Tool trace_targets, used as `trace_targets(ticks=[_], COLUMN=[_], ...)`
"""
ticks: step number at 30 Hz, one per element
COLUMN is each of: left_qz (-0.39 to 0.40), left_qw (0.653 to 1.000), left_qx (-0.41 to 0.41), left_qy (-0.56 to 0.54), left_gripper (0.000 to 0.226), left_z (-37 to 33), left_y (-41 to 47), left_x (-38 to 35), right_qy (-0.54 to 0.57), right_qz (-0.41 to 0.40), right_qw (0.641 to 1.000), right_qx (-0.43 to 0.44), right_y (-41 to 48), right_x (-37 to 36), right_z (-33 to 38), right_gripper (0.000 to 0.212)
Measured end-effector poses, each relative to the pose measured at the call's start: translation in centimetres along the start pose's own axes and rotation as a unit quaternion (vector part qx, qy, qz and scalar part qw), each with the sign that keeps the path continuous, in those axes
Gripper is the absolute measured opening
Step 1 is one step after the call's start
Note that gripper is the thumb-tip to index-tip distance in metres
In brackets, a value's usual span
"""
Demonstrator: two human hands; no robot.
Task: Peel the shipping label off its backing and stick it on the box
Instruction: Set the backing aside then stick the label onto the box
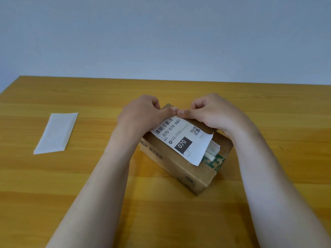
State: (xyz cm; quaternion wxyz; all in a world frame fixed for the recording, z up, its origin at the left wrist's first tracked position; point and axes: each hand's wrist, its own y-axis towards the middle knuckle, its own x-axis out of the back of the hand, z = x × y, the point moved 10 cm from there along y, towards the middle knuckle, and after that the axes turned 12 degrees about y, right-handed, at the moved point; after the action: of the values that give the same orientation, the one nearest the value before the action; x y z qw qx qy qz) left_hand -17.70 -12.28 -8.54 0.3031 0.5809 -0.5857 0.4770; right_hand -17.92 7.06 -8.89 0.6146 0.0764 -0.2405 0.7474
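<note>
Forearms (pixel 100 176) flank the cardboard box (pixel 180 169) on the table (pixel 89 176); my left hand (pixel 141 113) and right hand (pixel 213 113) pinch the far edge of the shipping label (pixel 180 140), draped over the box top; the backing (pixel 56 133) lies well apart, left

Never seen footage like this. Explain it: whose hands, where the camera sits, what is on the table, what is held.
No machine here: a person works with bare hands, filmed by one camera worn on the head, looking forward and down. The left hand and right hand both pinch the far edge of a white printed shipping label, held over a brown cardboard box on a yellow wooden table. The label's near end curls up, not yet pressed flat. To the left lies a plain white paper sheet, probably the peeled-off backing.
</note>
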Motion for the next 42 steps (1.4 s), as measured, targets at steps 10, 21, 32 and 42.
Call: trace_targets(ticks=[10, 21, 32, 42], left_qz=[-0.066, 0.05, 0.021, 0.01], left_qw=[0.997, 0.997, 0.997, 0.996], left_qx=[0.023, -0.048, -0.059, -0.051], left_qy=[0.011, -0.031, -0.045, -0.074], left_gripper=[0.039, 0.077, 0.052, 0.044], left_z=[1.4, -0.1, -0.6, -0.6], left_y=[-0.1, 0.1, 0.1, 0.3], left_x=[2.2, 0.1, 0.3, 0.2], right_qy=[-0.027, -0.04, -0.034, -0.049], right_qz=[-0.047, -0.005, -0.025, -0.031], right_qw=[0.998, 0.999, 0.999, 0.998], right_qx=[0.016, -0.018, -0.017, -0.019], right_y=[-1.4, -0.6, 0.0, 0.0], right_x=[2.1, 0.6, 1.0, 1.6], right_z=[1.8, 0.2, -0.5, -0.8], right_gripper=[0.043, 0.102, 0.069, 0.058])
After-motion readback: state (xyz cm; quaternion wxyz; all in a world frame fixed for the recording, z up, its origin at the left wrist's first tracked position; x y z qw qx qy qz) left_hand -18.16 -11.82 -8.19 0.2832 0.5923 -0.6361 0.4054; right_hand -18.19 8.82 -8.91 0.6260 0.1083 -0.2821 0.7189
